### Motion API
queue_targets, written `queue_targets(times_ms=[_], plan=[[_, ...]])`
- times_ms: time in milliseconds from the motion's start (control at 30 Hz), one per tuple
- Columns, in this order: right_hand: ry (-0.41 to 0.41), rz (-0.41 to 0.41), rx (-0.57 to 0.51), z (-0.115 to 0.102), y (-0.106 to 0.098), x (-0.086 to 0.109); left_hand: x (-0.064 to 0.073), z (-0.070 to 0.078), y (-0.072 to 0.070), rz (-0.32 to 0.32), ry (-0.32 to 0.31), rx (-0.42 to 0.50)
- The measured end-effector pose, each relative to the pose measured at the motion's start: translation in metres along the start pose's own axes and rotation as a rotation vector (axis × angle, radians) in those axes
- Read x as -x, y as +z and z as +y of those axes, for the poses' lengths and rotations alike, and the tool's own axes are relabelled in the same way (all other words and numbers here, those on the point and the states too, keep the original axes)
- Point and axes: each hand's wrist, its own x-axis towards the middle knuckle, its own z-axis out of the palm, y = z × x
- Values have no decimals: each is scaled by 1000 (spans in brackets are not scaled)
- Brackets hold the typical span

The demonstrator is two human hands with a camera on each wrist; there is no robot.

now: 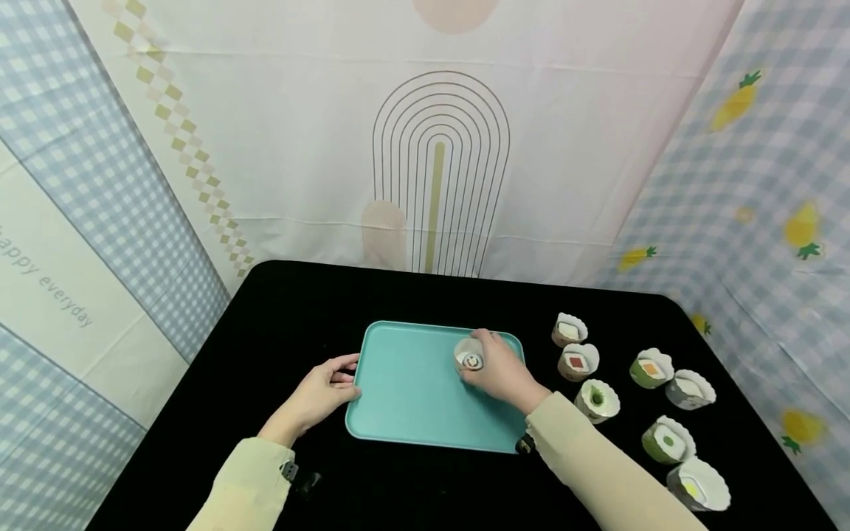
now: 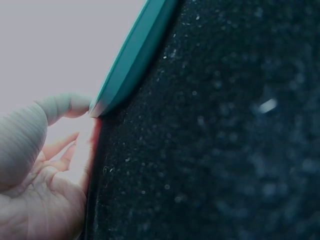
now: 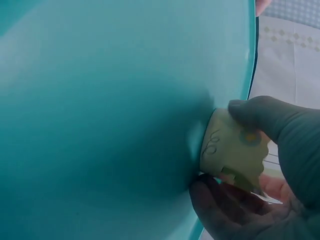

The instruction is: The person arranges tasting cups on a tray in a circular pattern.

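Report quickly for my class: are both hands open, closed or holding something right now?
Left hand: pinching the edge of the turquoise tray.
Right hand: holding a paper cup.

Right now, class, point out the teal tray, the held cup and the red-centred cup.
Teal tray (image 1: 413,389), head view: bare middle of its flat base.
Held cup (image 3: 232,150), right wrist view: its patterned outer wall.
Red-centred cup (image 1: 574,375), head view: its outer wall, near the bottom.

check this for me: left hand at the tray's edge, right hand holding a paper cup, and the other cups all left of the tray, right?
Not quite: the other cups are right of the tray, as the head view shows. The left hand is at its edge and the right hand holds a paper cup.
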Motion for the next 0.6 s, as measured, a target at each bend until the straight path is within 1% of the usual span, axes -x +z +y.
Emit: queue_targets(times_ms=[233,433,600], plan=[[46,-9,-136,-5,-1,-2,1,2,-3,4,0,1],[62,49,-162,-14,3,-13,0,-1,-2,1,-3,3],[74,76,-190,-18,7,-23,-4,-4,1,4,-11,-3]])
